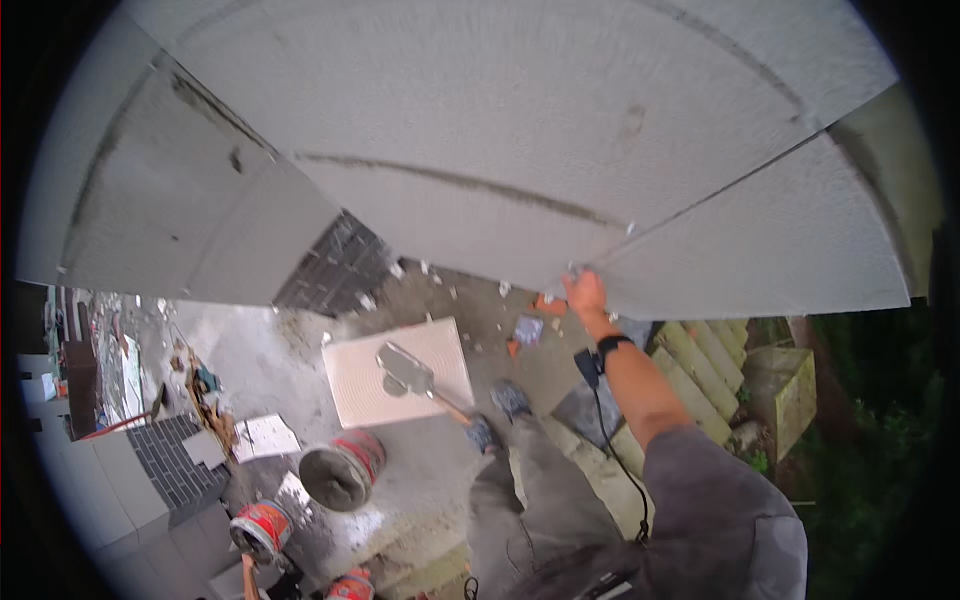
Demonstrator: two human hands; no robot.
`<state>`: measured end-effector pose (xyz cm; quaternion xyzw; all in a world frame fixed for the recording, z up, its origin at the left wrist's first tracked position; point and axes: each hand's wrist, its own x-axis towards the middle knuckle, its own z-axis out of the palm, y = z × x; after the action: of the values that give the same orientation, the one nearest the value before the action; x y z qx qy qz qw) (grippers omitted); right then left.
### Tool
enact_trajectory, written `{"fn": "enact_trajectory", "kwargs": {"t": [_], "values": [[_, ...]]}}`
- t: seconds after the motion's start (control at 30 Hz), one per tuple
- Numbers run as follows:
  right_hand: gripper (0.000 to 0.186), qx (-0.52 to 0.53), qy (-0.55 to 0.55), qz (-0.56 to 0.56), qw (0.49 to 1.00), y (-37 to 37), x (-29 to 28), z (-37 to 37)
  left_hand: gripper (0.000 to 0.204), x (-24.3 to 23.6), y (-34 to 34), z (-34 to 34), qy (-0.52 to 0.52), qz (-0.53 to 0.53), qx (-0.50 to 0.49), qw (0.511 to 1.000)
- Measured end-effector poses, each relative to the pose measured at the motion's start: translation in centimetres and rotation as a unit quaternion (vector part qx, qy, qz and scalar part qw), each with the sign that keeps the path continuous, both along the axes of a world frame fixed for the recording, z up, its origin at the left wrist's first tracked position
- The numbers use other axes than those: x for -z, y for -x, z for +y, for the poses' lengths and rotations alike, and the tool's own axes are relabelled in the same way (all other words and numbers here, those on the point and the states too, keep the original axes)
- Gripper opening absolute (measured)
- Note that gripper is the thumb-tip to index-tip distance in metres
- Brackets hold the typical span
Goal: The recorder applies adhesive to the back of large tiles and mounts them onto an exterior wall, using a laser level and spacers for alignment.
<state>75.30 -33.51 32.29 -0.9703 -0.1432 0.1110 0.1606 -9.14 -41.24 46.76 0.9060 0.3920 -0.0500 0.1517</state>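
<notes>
My right hand [587,292] is raised to the lower edge of a large grey wall tile [480,215], beside the joint with the neighbouring tile [770,250]. Its fingers look closed around something small and pale at that edge, too small to make out. My left hand is out of the picture. On the ground below lies a beige tile [350,372], ribbed side up. A trowel [408,368] rests on it with a grey dab of mortar under the blade, its wooden handle pointing toward my shoes.
A red bucket [370,452] of grey mortar and a smaller red bucket [268,518] stand at left. Stone steps [690,365] drop away on the right. Scraps and brick pieces [548,304] litter the wall's foot. A black cable [628,470] hangs along my right side.
</notes>
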Motion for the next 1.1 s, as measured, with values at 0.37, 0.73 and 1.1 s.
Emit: {"fn": "enact_trajectory", "kwargs": {"t": [0.37, 0.73, 1.1], "values": [[0.029, 0.060, -0.062, -0.057, 0.995, -1.0, 3.9, 1.2, 0.037, 8.3, 3.3, -2.4, 0.122, 0.253, -0.199, 0.939], [0.023, 0.099, -0.162, -0.053, 0.980, -1.0, 7.3, 1.9, 0.035, 3.3, -1.4, -1.2, 0.147, 0.117, -0.458, 0.869], [0.019, 0.291, -0.501, 0.326, 0.747, -2.4, 8.8, -1.0, 0.037, 1.8, -2.2, -2.7, 0.155, 0.162, -0.451, 0.864]]}}
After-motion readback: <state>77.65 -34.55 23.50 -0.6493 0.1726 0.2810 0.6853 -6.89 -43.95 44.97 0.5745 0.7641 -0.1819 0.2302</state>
